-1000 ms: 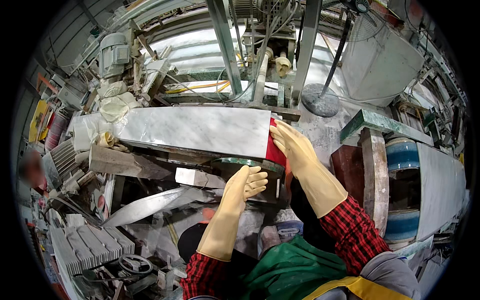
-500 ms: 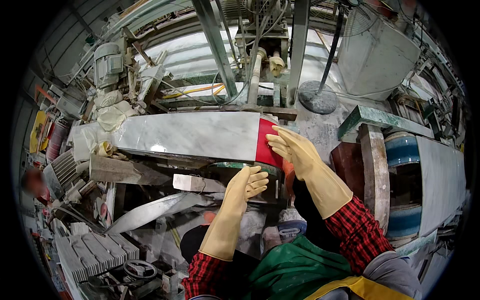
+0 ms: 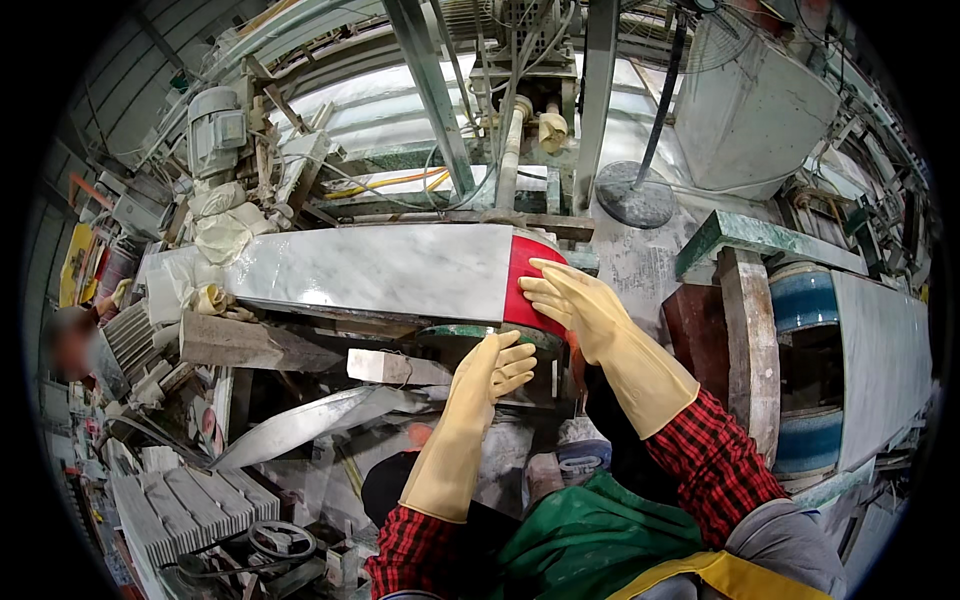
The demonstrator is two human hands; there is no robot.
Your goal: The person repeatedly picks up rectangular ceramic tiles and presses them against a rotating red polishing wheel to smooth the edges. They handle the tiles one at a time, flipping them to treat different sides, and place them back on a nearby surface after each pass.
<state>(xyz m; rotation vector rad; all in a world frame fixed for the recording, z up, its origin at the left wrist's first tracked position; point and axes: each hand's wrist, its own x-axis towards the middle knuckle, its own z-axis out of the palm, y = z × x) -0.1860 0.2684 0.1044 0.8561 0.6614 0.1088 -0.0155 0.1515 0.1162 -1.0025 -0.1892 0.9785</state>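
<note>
A long, glossy white-grey marble slab (image 3: 380, 265) lies across the bench ahead, and its right end meets a red belt (image 3: 524, 290). My right hand (image 3: 590, 310), in a long cream rubber glove, reaches over the belt with fingers stretched toward the slab's end. Its fingertips overlap the red surface, but I cannot tell whether they press on it. Below the near edge, my left hand (image 3: 490, 372) hovers in a matching glove, fingers loosely spread, thumb up, nothing in it. Green edging (image 3: 455, 329) shows under the slab near that hand.
A pale stone block (image 3: 385, 367) and a curved grey strip (image 3: 310, 425) lie front left. A person (image 3: 80, 340) is at the far left. On the right stand a timber post (image 3: 750, 350) and another slab (image 3: 880, 370) beside blue rollers (image 3: 805, 300). A round-based stand (image 3: 636, 195) is behind.
The slab has slid slightly left, its right end with it. My right hand has shifted a little left and nearer. My left hand is almost still. The person at far left has moved.
</note>
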